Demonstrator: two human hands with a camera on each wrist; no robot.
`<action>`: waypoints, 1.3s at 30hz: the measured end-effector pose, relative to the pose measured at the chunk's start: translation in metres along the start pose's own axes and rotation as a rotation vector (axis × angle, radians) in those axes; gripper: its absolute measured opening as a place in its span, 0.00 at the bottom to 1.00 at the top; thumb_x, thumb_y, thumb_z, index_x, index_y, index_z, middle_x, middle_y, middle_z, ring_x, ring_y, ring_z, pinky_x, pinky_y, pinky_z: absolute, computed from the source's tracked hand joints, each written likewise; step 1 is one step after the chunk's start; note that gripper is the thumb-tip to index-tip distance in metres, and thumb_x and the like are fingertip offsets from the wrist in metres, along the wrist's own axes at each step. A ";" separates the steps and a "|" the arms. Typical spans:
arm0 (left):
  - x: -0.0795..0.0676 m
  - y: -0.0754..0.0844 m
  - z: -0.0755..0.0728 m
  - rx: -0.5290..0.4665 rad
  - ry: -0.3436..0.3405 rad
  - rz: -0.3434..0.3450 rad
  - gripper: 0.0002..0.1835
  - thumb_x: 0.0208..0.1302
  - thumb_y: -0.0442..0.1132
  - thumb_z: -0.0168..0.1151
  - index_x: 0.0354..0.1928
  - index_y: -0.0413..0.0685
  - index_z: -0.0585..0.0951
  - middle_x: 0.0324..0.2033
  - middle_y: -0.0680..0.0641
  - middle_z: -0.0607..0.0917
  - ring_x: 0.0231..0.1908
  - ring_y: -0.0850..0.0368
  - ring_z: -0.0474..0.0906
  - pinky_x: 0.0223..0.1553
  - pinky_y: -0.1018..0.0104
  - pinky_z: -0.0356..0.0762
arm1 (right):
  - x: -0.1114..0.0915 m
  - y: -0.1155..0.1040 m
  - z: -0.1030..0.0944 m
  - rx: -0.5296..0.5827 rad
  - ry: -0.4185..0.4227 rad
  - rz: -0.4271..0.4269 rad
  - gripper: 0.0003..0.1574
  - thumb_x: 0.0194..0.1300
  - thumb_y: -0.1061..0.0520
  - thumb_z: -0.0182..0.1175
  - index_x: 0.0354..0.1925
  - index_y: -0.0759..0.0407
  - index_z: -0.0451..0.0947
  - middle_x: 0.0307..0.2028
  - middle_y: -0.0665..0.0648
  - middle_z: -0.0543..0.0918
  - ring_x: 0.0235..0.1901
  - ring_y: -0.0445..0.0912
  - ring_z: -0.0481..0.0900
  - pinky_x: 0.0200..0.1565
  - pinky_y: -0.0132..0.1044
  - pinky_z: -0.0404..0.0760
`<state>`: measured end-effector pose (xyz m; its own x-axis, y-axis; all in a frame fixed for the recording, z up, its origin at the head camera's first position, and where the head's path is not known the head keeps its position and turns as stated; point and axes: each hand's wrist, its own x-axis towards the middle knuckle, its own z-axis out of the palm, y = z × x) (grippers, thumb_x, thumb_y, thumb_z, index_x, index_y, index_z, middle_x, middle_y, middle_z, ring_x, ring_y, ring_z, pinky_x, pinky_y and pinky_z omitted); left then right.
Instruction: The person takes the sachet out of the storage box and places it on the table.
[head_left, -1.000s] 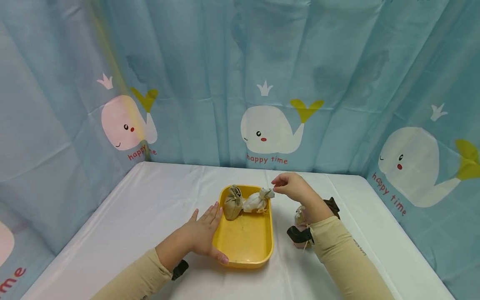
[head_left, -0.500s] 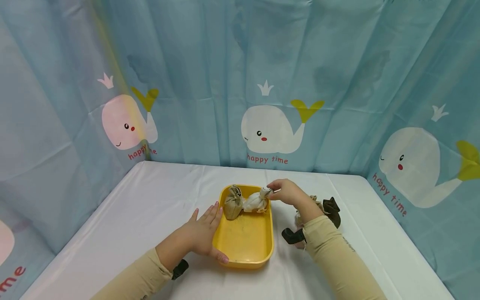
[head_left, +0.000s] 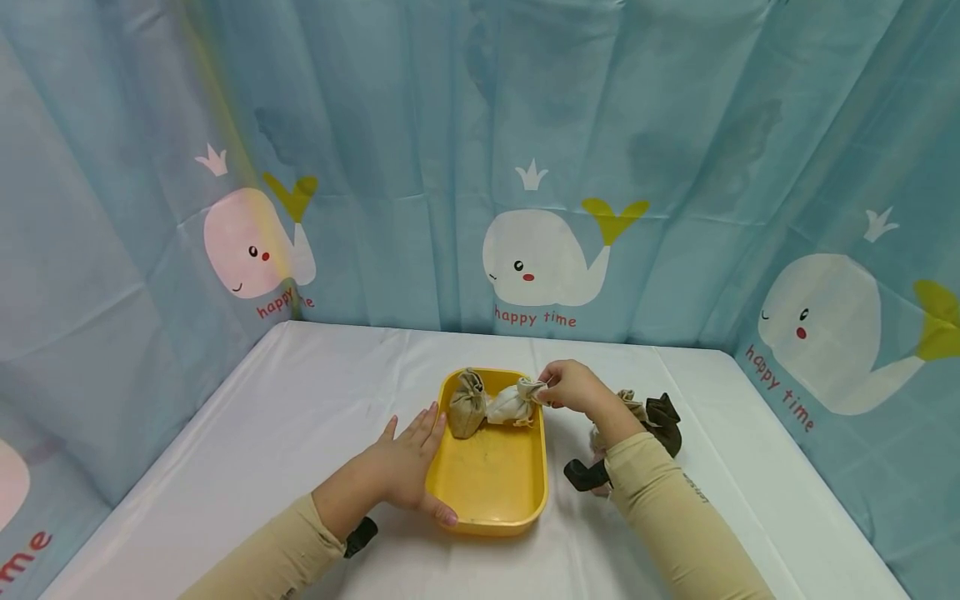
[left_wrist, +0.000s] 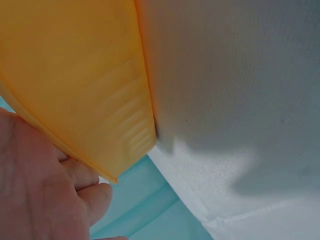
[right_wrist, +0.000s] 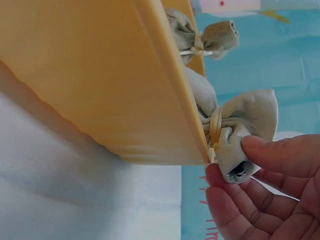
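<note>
I have the left hand (head_left: 402, 468) spread along the left side of the tray (head_left: 487, 483) on the bench (head_left: 337, 375). Right of it sits a dark bag (head_left: 664, 427). In the tray's far end, beside a brown bag (head_left: 467, 408), my right hand (head_left: 581, 388) pinches the white bag (head_left: 512, 406) by its neck. A curtain (head_left: 412, 167) hangs behind.

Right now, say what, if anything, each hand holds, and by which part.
The right hand pinches the white pouch by its flared top, above the tie. The left hand grips nothing, resting spread against the yellow tray.
</note>
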<state>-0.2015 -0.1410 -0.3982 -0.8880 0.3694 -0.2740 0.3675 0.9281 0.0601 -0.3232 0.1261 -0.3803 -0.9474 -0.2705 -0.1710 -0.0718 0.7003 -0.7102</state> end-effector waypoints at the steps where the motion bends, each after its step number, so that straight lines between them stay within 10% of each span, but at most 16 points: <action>1: 0.000 0.000 -0.001 0.002 -0.001 -0.001 0.76 0.21 0.86 0.46 0.71 0.43 0.42 0.70 0.42 0.37 0.70 0.47 0.36 0.63 0.39 0.37 | 0.000 -0.001 0.000 0.005 -0.001 0.001 0.05 0.56 0.60 0.64 0.31 0.60 0.77 0.27 0.55 0.79 0.27 0.47 0.78 0.32 0.36 0.79; 39: 0.000 0.001 0.000 0.025 0.002 -0.007 0.77 0.20 0.87 0.44 0.71 0.43 0.42 0.70 0.41 0.37 0.70 0.47 0.37 0.63 0.39 0.38 | -0.040 -0.041 -0.027 0.037 0.065 -0.171 0.06 0.61 0.60 0.59 0.27 0.58 0.76 0.26 0.54 0.80 0.28 0.46 0.78 0.34 0.37 0.79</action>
<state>-0.2008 -0.1404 -0.3978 -0.8909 0.3631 -0.2727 0.3683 0.9291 0.0337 -0.2908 0.1263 -0.3264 -0.9406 -0.3395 -0.0022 -0.2230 0.6228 -0.7499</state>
